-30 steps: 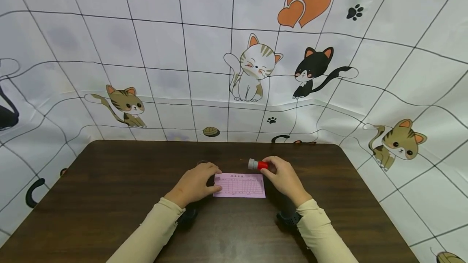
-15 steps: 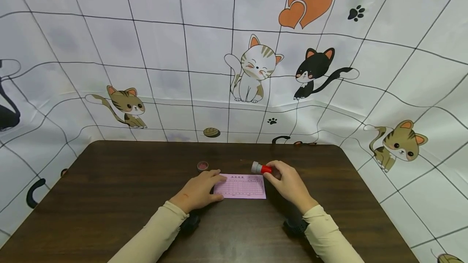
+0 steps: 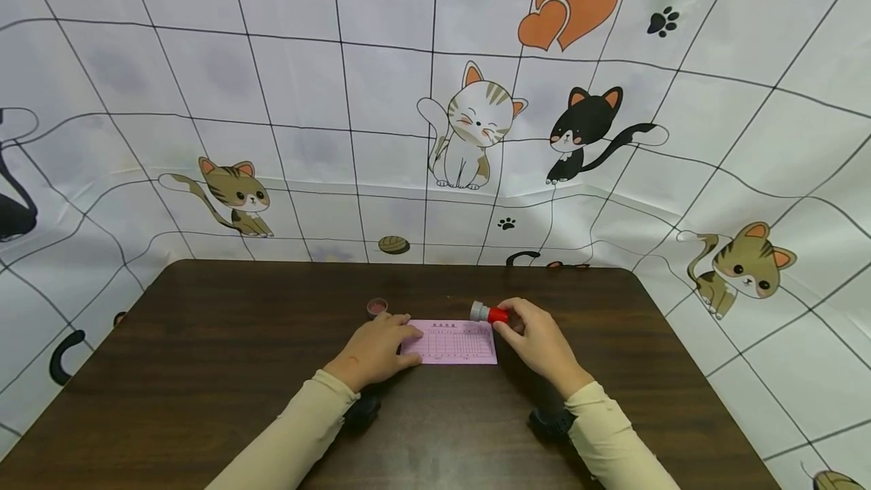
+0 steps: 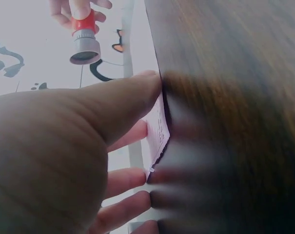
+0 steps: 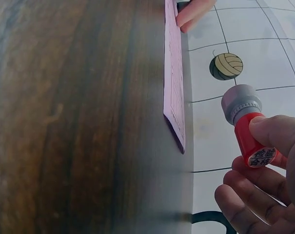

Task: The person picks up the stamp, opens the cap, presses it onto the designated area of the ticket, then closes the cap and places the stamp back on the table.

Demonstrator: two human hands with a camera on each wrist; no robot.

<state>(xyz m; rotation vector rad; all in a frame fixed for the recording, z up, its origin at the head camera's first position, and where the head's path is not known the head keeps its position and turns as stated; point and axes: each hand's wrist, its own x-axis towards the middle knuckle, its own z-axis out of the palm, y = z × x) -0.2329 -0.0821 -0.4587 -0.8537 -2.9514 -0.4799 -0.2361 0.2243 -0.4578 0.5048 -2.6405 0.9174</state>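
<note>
A pink printed form pad [image 3: 457,342] lies flat on the table. My left hand [image 3: 376,348] rests at its left end, thumb [image 4: 132,95] and fingertips touching the paper. My right hand [image 3: 542,340] pinches the red body of a stamp [image 3: 488,313] between thumb and fingers, above the pad's far right corner. In the right wrist view the stamp [image 5: 249,127] has a grey end pointing away from the hand and a round label with characters. The left wrist view shows the dark opening of its grey end, apart from the pad.
Just beyond my left fingers stands a small round container [image 3: 377,308] with a reddish inside. The dark wooden table [image 3: 224,369] ends at a white cloth backdrop [image 3: 306,157] printed with cats and grid lines.
My right hand has drawn slightly right and nearer with the stamp. The left hand has shifted right, exposing the round container, and the pad has slid slightly right.
</note>
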